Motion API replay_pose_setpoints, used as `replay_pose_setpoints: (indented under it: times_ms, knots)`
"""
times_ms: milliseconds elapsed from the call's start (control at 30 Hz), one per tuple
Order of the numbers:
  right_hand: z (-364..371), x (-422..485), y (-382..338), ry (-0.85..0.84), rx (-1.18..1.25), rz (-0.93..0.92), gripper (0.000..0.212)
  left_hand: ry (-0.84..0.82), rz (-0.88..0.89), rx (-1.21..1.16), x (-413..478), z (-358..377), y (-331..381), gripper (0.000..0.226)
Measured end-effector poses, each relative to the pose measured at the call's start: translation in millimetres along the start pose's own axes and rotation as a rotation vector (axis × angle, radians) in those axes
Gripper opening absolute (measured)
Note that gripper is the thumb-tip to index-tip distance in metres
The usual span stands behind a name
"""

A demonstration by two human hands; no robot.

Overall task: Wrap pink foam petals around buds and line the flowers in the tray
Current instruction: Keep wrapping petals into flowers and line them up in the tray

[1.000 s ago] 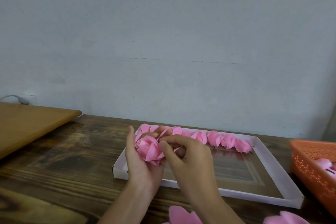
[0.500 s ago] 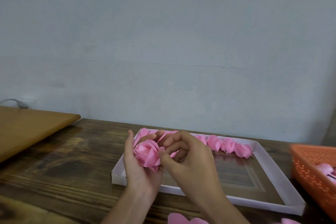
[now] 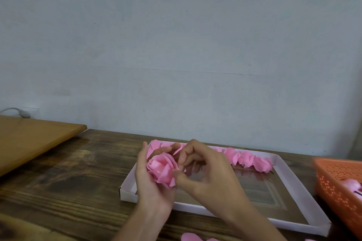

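A pink foam flower [image 3: 162, 168] with layered petals sits in my left hand [image 3: 150, 184], whose fingers cup it from behind and below. My right hand [image 3: 203, 172] is just to its right, thumb pressed on the flower's lower right petal and fingers curled at its far side. Both hands hover over the left end of a shallow white tray [image 3: 290, 180]. A row of finished pink flowers [image 3: 248, 159] lines the tray's far edge, partly hidden behind my hands.
An orange perforated basket [image 3: 338, 188] holding pink pieces stands at the right. Loose pink petals [image 3: 190, 237] lie at the near table edge. A lighter wooden board [image 3: 29, 141] lies at the left. A grey wall closes the back.
The flower has turned in my left hand so its open face shows more. My right thumb has slid down to the lower right petal, and my fingers have opened a little.
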State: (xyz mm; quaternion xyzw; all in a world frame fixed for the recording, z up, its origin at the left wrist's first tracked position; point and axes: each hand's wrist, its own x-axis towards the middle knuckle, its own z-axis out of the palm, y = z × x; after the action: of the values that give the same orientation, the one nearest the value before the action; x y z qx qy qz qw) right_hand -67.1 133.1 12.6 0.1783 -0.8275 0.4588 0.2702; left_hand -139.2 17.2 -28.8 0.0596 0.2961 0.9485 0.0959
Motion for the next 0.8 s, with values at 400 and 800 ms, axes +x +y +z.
replay_pose_setpoints:
  times_ms: [400, 800]
  knots:
    - [-6.8, 1.6, 3.6, -0.027, -0.133, -0.081, 0.017, 0.064, 0.018, 0.002, -2.7, 4.0, -2.1, 0.053]
    - [8.9, -1.2, 2.9, 0.141, -0.214, 0.036, 0.023, 0.091, 0.067, 0.000, 0.3, 2.7, -2.5, 0.044]
